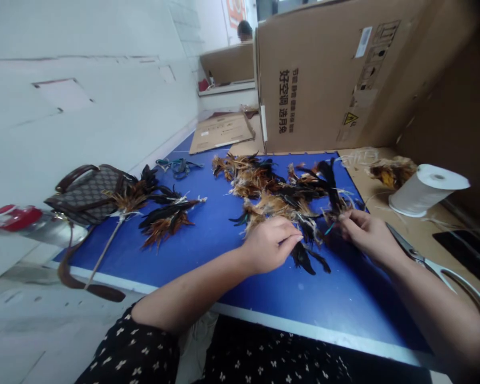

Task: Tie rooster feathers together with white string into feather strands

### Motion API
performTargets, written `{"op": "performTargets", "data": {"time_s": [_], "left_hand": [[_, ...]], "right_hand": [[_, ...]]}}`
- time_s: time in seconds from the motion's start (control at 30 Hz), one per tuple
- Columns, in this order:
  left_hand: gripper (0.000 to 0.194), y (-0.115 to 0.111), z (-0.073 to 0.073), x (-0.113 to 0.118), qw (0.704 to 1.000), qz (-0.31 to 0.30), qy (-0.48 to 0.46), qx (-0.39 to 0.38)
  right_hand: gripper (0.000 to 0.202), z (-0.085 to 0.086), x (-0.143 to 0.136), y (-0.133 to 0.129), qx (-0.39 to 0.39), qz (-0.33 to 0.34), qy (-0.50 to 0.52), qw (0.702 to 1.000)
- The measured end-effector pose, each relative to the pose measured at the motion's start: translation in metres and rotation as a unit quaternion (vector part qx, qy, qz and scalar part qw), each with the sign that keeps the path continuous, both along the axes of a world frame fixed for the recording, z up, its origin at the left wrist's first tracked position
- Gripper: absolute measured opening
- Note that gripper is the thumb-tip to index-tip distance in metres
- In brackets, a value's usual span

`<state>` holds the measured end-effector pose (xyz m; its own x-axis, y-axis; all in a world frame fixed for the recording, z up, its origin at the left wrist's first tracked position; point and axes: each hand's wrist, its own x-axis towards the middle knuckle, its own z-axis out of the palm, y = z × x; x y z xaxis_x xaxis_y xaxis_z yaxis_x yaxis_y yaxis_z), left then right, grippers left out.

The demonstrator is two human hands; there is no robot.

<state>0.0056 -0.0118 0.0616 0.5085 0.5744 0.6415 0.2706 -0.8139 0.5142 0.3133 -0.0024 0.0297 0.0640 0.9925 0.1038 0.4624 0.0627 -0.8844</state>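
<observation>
My left hand [272,245] is over the near side of a feather pile, thumb and fingertips pinched together. What they hold, if anything, is too small to make out. Black feathers [304,258] lie on the blue table just beyond its fingertips. My right hand [362,232] is closed at the pile's right edge, its fingertips on the stem end of a dark feather bunch [333,184] that points away from me. A thin blue-green strip [330,228] shows beside those fingertips. The pile of brown and black feathers [264,184] spreads beyond both hands.
Scissors [420,258] lie beside my right forearm, near a white spool [424,189]. Leftward are a feather bunch [168,213], a feather-topped stick [106,248], a handbag [90,194] and a red-capped bottle [44,224]. A large cardboard box [320,90] stands behind the table [220,261].
</observation>
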Motion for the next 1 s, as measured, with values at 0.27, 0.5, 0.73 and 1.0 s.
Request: {"op": "performTargets", "data": {"time_s": [0.27,0.5,0.73,1.0], "left_hand": [[0.036,0.011,-0.018,0.043,0.899,0.077,-0.24,-0.358],[0.064,0.018,-0.021,0.05,0.769,0.026,-0.374,-0.517],[0.057,0.028,-0.048,0.04,0.774,0.063,-0.398,-0.489],[0.045,0.025,-0.056,0.034,0.843,0.034,-0.348,-0.409]], "right_hand": [[0.061,0.007,-0.043,-0.01,-0.081,0.117,0.198,0.97],[0.059,0.013,-0.061,-0.004,-0.136,0.189,0.217,0.948],[0.051,-0.004,-0.07,-0.006,-0.147,0.135,0.319,0.926],[0.06,-0.01,-0.075,-0.018,-0.162,0.146,0.227,0.949]]}}
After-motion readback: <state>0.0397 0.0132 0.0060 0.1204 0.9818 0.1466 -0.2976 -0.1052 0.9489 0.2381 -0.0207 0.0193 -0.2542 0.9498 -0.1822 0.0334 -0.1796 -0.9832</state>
